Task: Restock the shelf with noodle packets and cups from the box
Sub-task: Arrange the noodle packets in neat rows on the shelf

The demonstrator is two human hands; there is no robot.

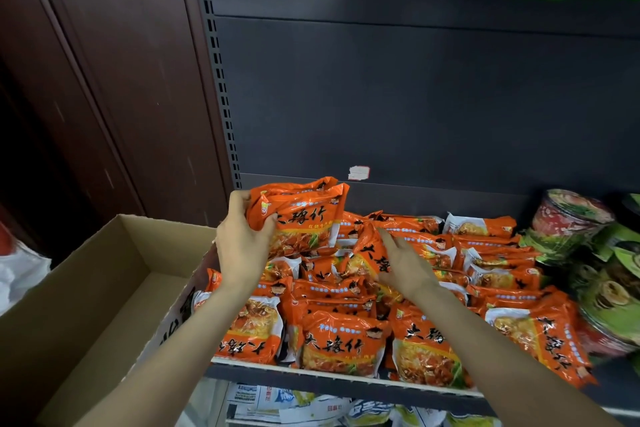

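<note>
Left hand (242, 239) gripped packets (301, 215) at frame centre; right hand (403, 262), fingers straight, pressed on shelf (346, 383) pile (433, 288).

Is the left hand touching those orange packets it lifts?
Touching. The head view shows the left hand with fingers and thumb curled round the raised packets.

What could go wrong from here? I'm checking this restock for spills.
1. The left hand holds a stack of orange packets by one edge above the pile; a loose grip could let some slide off.
2. The front-row packets stand right at the shelf edge; the right hand pushing into the heap might tip them over.
</note>
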